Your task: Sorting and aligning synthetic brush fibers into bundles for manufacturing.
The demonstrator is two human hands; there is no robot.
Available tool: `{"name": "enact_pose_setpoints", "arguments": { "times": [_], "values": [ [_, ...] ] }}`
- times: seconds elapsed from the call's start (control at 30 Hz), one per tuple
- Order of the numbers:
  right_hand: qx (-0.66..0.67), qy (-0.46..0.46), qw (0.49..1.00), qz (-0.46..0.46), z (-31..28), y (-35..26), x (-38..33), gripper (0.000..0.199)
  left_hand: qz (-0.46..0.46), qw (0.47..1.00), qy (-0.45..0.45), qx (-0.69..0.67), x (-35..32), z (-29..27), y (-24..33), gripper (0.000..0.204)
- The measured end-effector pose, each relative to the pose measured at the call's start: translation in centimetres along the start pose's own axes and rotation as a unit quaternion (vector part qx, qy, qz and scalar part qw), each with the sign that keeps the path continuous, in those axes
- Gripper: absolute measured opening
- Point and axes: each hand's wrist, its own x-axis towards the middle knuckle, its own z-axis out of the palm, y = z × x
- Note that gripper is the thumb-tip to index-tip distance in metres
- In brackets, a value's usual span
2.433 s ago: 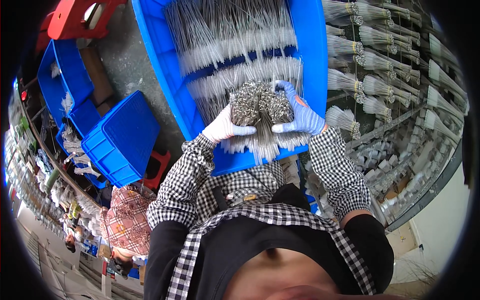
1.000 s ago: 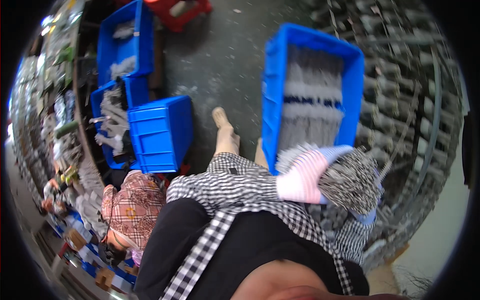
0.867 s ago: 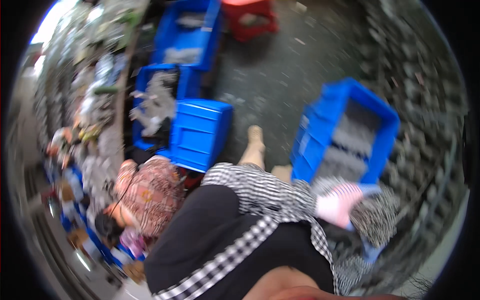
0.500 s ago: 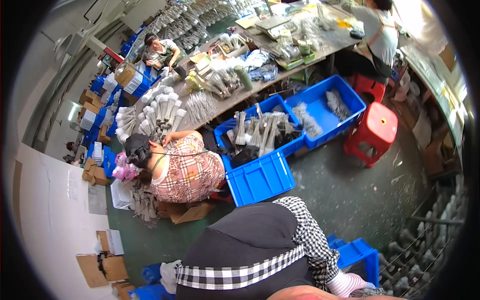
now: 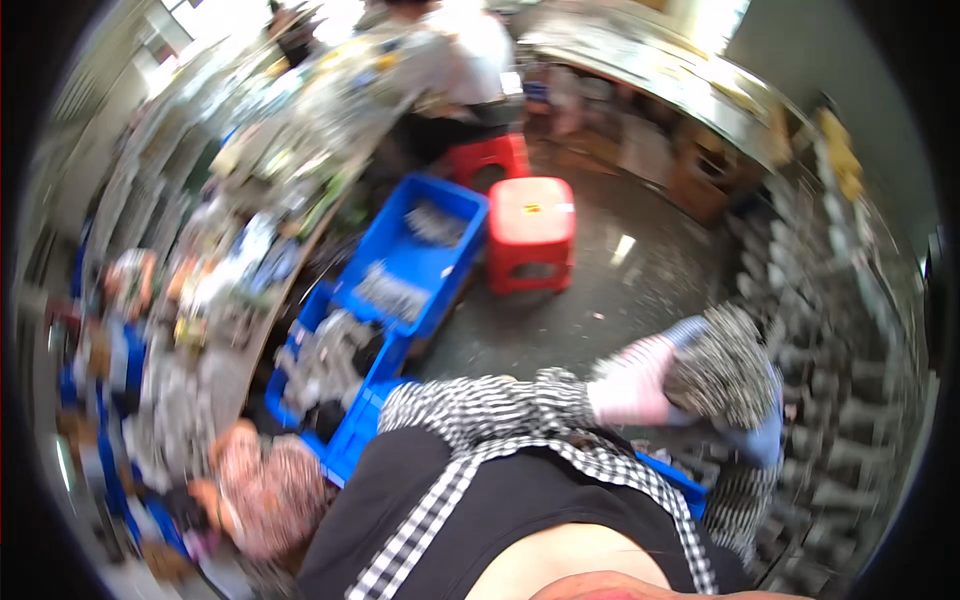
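Observation:
A thick bundle of thin grey wire-like strands (image 5: 722, 368) is held up at the right, between my two hands. My left hand (image 5: 650, 375), in a glove with a pink striped cuff and bluish fingers, closes on the bundle's left side. My right hand (image 5: 757, 437), in a blue glove, presses against its lower right side with fingers curled round it. Black-and-white checked sleeves cover both arms. Motion blur hides the separate fingers, and the exact kind of strands cannot be made out.
Below my left forearm lies a blue crate (image 5: 672, 482). Racks of grey bundles (image 5: 800, 330) line the right side. Ahead stand a red stool (image 5: 532, 235) and a blue bin (image 5: 462, 200). A co-worker in a patterned top (image 5: 270, 495) sits at the left beside a long table.
My view has swung to the right. The strand bundle and my left hand have come up from the lower edge, and my right hand now shows on the bundle.

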Motion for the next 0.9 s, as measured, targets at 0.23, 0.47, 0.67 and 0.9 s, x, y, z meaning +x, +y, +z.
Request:
{"name": "enact_pose_setpoints", "arguments": {
  "times": [0.23,0.47,0.67,0.9],
  "values": [
    [-0.028,-0.06,0.996,-0.052,-9.0,5.2,19.2,0.084,0.22,0.933,-0.054,0.278,13.1,5.9,13.9,0.036],
    [-0.1,0.005,0.986,-0.137,-13.8,12.6,34.9,0.084,0.403,0.619,-0.085,0.669,18.9,13.2,27.8,0.071],
    [0.038,-0.028,0.997,-0.066,-17.6,14.9,49.1,0.08,0.436,0.65,-0.044,0.622,26.5,17.7,39.1,0.058],
    [0.013,-0.068,0.987,-0.146,-22.9,20.4,66.5,0.074,0.453,0.649,-0.014,0.61,35.0,24.3,51.6,0.064]
  ]
}}
